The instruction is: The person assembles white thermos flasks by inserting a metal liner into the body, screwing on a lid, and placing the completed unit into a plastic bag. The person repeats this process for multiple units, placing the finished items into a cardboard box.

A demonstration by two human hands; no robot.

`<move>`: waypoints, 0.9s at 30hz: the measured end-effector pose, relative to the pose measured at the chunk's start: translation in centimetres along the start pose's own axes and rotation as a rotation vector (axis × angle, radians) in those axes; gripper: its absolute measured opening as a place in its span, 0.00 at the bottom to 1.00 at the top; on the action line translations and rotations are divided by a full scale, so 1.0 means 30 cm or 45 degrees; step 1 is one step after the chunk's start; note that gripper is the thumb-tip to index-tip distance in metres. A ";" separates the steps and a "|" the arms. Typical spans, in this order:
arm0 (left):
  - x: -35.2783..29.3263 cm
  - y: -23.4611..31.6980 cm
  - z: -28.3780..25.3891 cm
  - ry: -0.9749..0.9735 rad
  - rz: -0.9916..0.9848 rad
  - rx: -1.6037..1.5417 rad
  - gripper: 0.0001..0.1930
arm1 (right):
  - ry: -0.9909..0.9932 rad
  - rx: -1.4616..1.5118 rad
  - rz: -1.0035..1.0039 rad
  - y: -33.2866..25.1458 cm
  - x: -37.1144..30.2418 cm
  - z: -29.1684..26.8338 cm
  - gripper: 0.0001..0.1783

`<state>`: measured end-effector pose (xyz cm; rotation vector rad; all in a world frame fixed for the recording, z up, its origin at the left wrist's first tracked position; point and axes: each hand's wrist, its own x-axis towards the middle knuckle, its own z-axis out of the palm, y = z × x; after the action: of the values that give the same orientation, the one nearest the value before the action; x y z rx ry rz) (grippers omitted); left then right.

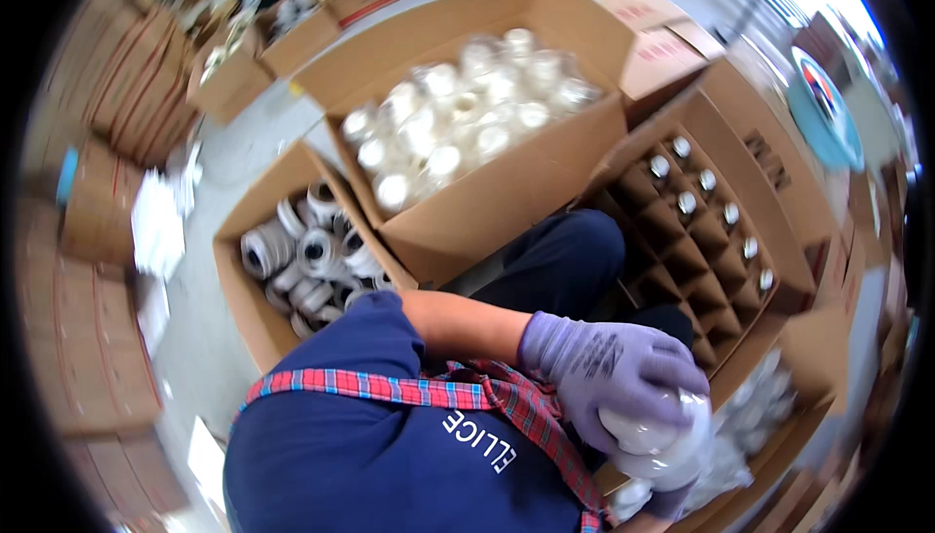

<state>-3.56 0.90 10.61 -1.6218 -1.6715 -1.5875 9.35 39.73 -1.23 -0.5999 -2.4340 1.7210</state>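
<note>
My left hand (623, 377), in a purple-grey work glove, is closed over the top of a white rounded thing in clear plastic (672, 440); its exact kind is not plain. Below that thing is my right hand (670, 502), gloved in the same colour. Only its cuff end shows, and its fingers are hidden. Under and beside both hands stands a cardboard box (813, 416) holding clear plastic wrapping (765, 397). Ahead of it, a cardboard box with dividers (672, 265) holds several silver-capped bottles (687, 204), other cells being bare.
A large open carton (506, 177) ahead holds several plastic-wrapped white pieces (443, 160). To its left, a smaller box (255, 323) contains grey-white ring-shaped parts (317, 250). Stacked cartons (88, 319) line the left side. A blue tub (823, 109) stands far right.
</note>
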 end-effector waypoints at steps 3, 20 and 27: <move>-0.226 -0.025 0.078 0.493 -0.849 -1.053 0.31 | 0.179 0.699 0.171 -0.287 0.077 -0.034 0.32; -0.424 0.032 0.318 0.576 -0.948 0.172 0.46 | -0.664 -0.784 -0.675 -0.793 0.347 0.377 0.18; -1.339 0.337 -0.515 1.984 -1.711 0.989 0.14 | -0.561 -1.083 -0.870 -0.752 0.053 0.518 0.18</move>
<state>10.32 -34.15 -12.48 1.2167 -1.7048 -1.3520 -2.65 20.19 13.84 0.6079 -3.0754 0.5546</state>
